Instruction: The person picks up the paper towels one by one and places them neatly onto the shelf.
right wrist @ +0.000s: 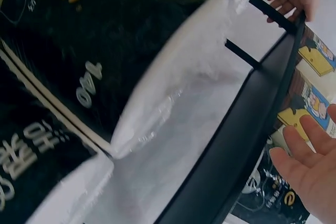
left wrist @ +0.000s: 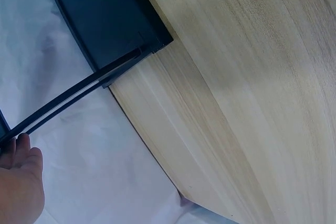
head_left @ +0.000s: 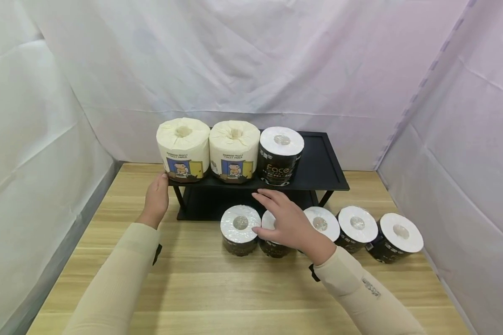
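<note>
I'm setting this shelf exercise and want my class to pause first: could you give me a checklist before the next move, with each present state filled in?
1. Is the left hand on the black shelf? Ok: it holds the left front edge.
2. Is that hold firm? Cannot tell.
3. Is the right hand free? Ok: it holds nothing.
4. Do the cream rolls and black roll stand upright on top? Ok.
5. Are the five table rolls upright? Ok: white ends up.
6. Are those all unobstructed in the head view? Not ok: the right hand partly covers the second from left.
</note>
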Demonstrator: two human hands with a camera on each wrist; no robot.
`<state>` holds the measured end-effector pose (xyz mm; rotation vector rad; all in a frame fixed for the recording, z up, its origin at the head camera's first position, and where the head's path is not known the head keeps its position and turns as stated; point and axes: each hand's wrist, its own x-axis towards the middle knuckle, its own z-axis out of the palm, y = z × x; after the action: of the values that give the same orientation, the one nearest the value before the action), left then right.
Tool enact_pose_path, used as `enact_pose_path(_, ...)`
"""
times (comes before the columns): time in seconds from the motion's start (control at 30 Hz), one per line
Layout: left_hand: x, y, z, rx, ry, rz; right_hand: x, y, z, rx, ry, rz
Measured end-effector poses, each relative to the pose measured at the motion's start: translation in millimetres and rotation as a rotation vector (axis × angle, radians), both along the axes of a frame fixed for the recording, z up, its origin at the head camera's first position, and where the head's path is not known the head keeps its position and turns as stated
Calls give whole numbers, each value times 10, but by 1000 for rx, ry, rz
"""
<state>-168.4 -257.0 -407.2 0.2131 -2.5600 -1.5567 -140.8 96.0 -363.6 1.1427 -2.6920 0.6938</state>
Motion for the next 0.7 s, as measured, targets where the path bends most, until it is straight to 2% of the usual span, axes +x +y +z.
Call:
enact_pose_path(0.5, 9, 4, 22, 21, 9, -5, -1, -135, -176, 79, -105, -25)
enact_pose_path(0.7, 9, 8, 14, 27, 9, -6, 5, -207, -224, 119, -197, -33)
